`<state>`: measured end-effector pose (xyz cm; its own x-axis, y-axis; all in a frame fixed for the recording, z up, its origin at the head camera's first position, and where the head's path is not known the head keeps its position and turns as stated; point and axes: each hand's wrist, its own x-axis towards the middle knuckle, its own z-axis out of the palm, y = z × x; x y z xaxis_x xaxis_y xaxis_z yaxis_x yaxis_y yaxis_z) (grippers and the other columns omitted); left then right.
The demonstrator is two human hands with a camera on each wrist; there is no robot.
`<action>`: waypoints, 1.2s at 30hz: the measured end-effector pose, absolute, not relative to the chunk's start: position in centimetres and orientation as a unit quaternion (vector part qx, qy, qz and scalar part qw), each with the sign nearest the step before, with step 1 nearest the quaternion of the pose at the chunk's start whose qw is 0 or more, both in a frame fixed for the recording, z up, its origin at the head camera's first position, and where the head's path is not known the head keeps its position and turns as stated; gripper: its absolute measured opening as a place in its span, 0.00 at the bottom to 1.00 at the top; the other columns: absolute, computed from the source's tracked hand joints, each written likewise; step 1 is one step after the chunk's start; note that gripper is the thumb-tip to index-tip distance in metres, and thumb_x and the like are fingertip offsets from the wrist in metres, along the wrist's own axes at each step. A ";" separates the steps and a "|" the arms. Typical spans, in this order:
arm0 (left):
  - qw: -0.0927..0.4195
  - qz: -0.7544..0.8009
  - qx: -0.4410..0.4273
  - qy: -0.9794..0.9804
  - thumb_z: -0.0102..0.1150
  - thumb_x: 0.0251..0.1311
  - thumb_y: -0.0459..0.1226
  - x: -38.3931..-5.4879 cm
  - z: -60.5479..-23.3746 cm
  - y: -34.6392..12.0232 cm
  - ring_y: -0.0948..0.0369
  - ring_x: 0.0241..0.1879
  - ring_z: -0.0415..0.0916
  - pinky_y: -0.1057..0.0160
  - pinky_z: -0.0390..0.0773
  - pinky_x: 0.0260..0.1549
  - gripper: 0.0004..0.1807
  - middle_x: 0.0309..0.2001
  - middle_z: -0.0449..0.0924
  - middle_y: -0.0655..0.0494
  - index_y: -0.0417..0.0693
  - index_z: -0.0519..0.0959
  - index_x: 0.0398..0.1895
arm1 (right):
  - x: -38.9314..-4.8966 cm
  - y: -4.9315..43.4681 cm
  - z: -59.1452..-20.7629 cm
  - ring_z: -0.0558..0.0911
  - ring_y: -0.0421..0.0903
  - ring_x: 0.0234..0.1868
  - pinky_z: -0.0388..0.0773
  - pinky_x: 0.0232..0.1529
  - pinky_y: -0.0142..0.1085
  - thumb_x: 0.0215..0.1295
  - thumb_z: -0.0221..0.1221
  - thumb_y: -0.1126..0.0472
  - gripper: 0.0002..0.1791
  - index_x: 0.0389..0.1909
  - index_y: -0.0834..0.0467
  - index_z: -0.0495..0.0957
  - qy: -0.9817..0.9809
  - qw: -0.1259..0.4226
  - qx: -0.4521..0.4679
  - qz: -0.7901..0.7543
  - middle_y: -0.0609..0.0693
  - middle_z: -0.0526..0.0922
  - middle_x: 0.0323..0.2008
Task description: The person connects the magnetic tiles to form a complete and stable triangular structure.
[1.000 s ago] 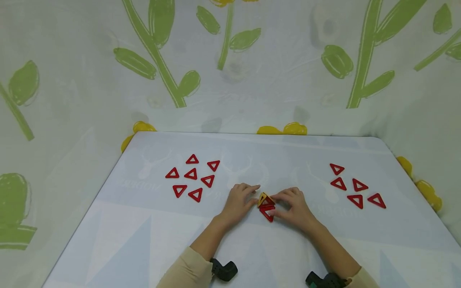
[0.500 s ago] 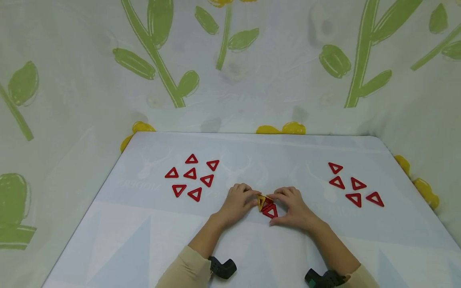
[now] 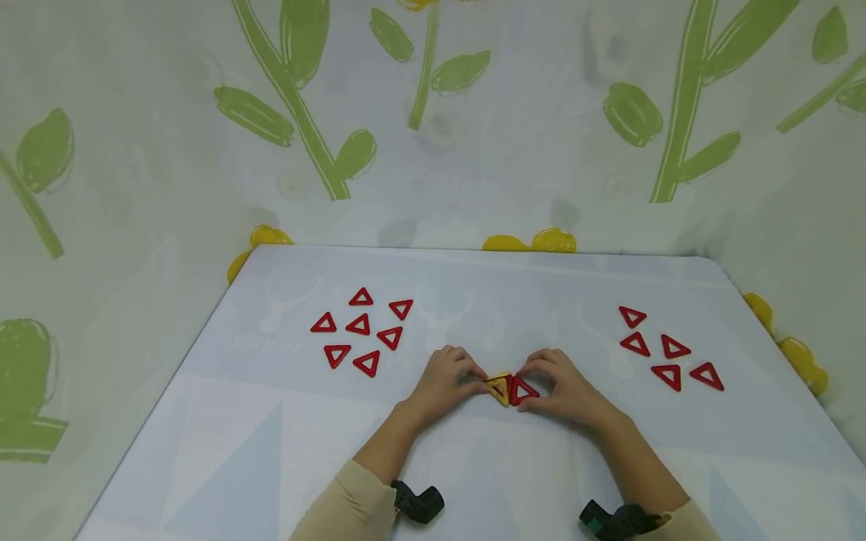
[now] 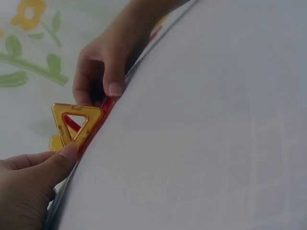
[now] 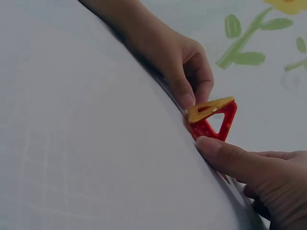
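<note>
1. Head view: a person's two hands meet at the middle of a pale bench [image 3: 501, 488] over a small cluster of see-through triangles. The left hand [image 3: 445, 382] pinches the yellow triangle [image 3: 504, 397] at its left side; the right hand [image 3: 564, 387] has finger and thumb narrowed on the red triangle [image 3: 528, 398] just beside it. Seven loose red triangles [image 3: 368, 324] lie flat to the left, five spare red triangles [image 3: 679, 378] to the right, all well apart from the hands. Working low over the bench, as here, seems wise, since it gives the pieces support.

2. Left wrist view: the yellow triangle is tilted up, one corner pointing down into the left thumb's grip, red showing through and behind it. A light pinch at the corner, leaving the edges uncovered, should let sides line up. How many red pieces sit behind cannot be told from here.

3. Right wrist view: the right thumb presses the red triangle near its lower corner, while the yellow one leans against its upper edge. Both hands would do best to turn together and slowly; a sudden twist could pop the joined edges apart.
</note>
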<state>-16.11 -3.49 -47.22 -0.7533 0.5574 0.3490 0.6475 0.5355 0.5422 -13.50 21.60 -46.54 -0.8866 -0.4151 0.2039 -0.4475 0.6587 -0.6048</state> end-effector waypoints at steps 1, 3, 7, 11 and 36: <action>0.070 -0.337 -0.347 -0.872 0.69 0.50 0.44 -16.1 -47.3 -3.5 0.62 0.40 0.69 0.62 0.67 0.43 0.10 0.35 0.76 0.60 0.53 0.84 0.35 | -13.5 21.7 -46.4 0.69 0.44 0.49 0.74 0.46 0.41 0.40 0.76 0.55 0.23 0.40 0.49 0.80 -0.913 0.016 0.230 0.337 0.44 0.76 0.44; 0.075 -0.340 -0.351 -0.869 0.69 0.50 0.44 -16.0 -47.3 -3.5 0.62 0.39 0.69 0.62 0.67 0.42 0.09 0.35 0.76 0.60 0.53 0.84 0.34 | -13.6 22.0 -46.2 0.70 0.44 0.48 0.72 0.48 0.44 0.40 0.76 0.55 0.22 0.39 0.48 0.80 -0.918 0.007 0.221 0.329 0.43 0.76 0.42; 0.084 -0.339 -0.353 -0.868 0.69 0.50 0.44 -16.1 -47.4 -3.4 0.62 0.38 0.70 0.63 0.67 0.42 0.09 0.34 0.77 0.60 0.52 0.84 0.34 | -13.8 22.4 -46.0 0.71 0.42 0.44 0.66 0.46 0.45 0.41 0.75 0.56 0.19 0.35 0.48 0.79 -0.919 0.012 0.229 0.321 0.39 0.78 0.38; 0.090 -0.340 -0.351 -0.868 0.69 0.49 0.43 -16.1 -47.4 -3.4 0.62 0.38 0.70 0.62 0.67 0.41 0.09 0.34 0.76 0.60 0.52 0.83 0.33 | -13.9 22.6 -46.1 0.72 0.38 0.41 0.64 0.44 0.42 0.42 0.75 0.58 0.17 0.34 0.49 0.80 -0.910 0.033 0.251 0.329 0.39 0.79 0.36; 0.083 -0.337 -0.356 -0.868 0.69 0.50 0.43 -16.2 -47.5 -3.4 0.62 0.37 0.70 0.62 0.68 0.41 0.08 0.33 0.77 0.61 0.52 0.84 0.32 | -13.7 21.2 -46.7 0.78 0.39 0.35 0.72 0.38 0.35 0.45 0.71 0.68 0.17 0.39 0.58 0.82 -0.864 0.121 0.322 0.368 0.46 0.84 0.35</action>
<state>-16.17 -3.35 -47.49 -0.7330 0.5620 0.3833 0.6735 0.5200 0.5254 -13.68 21.16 -46.68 -0.7637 -0.4667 0.4460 -0.6450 0.5226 -0.5576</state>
